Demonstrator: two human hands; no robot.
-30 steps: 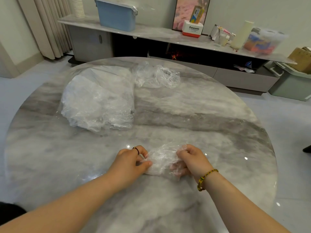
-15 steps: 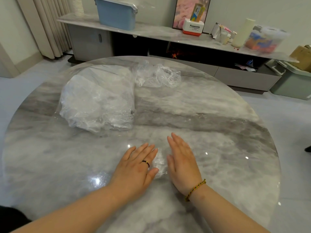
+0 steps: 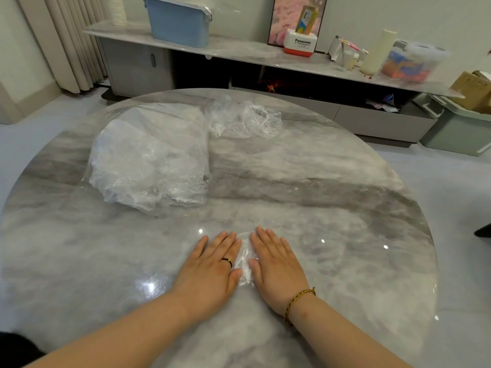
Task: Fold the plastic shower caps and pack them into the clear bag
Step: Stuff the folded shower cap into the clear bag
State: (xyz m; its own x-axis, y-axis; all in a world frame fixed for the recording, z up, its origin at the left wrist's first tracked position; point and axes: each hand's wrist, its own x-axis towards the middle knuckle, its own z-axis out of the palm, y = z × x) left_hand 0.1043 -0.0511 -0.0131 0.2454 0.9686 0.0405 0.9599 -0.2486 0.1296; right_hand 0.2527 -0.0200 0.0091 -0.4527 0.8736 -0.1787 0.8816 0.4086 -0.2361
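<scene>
Both forearms are reaching in from the near edge of the tabletop [image 3: 345, 208], angling toward each other. The left hand [image 3: 212, 266] is lying palm down with fingers straight and held together, pointing toward the far edge, a dark ring showing on one finger. The right hand [image 3: 276, 264] is lying flat the same way just beside it, thumb tucked inward, a braided bracelet circling its wrist. The two hands are sitting close, thumbs nearly meeting, not touching.
</scene>
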